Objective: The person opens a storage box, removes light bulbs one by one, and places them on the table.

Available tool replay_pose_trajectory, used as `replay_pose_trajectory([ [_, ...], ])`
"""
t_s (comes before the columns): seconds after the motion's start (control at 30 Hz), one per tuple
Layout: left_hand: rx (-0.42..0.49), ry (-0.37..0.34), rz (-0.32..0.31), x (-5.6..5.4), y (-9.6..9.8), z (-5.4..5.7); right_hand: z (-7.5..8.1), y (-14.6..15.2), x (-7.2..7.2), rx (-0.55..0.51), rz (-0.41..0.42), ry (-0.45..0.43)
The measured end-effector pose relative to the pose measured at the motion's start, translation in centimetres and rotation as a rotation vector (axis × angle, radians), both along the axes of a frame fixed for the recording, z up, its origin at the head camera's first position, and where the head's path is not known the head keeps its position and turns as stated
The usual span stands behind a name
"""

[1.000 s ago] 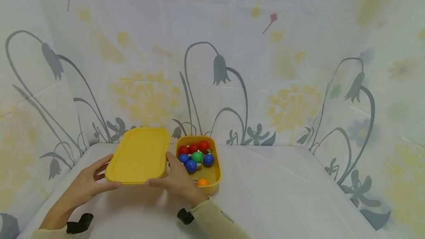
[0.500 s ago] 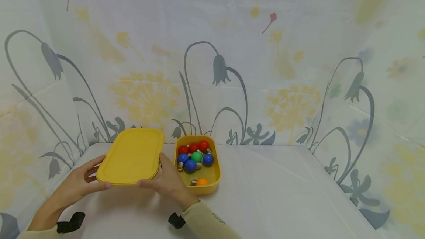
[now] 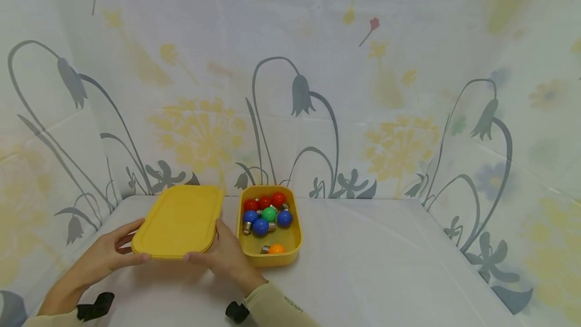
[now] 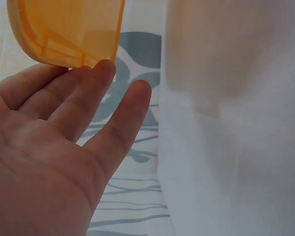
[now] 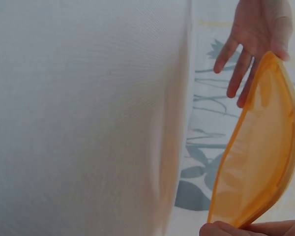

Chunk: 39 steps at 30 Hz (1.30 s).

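Note:
A flat yellow rectangular lid [image 3: 179, 221] is held above the left part of the table, tilted towards me. My left hand [image 3: 106, 252] holds its near left corner, thumb at the front edge and fingers along the side. On the opposite side my right hand [image 3: 229, 252] grips the near right corner. From below, the left wrist view shows the lid's underside [image 4: 71, 29] against the fingertips. The right wrist view shows both hands at its rim. Just right of the right hand stands an uncovered yellow box [image 3: 274, 260] with several coloured bulbs [image 3: 260, 227] inside.
Red, blue and green bulbs cluster in the box's far part; an orange bulb [image 3: 277, 249] lies near its front wall. The white-covered table [image 3: 372, 256] extends to the right. A flower-printed sheet [image 3: 395, 90] rises behind it and at the sides.
Both hands have carried the lid left, away from the box, and then slightly lower. More of the box's left side shows now. The box and bulbs have stayed in place.

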<state>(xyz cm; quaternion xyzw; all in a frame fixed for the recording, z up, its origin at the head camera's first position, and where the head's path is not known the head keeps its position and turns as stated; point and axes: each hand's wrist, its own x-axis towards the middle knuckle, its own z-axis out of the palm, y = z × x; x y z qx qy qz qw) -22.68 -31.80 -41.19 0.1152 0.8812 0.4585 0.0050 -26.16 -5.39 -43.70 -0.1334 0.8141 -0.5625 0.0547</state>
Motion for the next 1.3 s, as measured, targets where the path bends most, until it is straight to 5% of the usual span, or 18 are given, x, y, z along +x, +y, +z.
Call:
replay_pose_trajectory([
  [0.73, -0.153, -0.093, 0.001, -0.5, 0.1, -1.7, -1.3, 0.2, -0.4, 0.117, 0.047, -0.075],
  [1.07, -0.142, -0.084, -0.037, -0.5, 0.0, -2.2, -1.5, 0.2, -0.6, 0.155, 0.037, -0.126],
  [1.3, -0.244, -0.063, -0.017, -0.6, 0.0, -2.5, -1.6, 0.1, -0.6, 0.214, 0.040, -0.095],
])
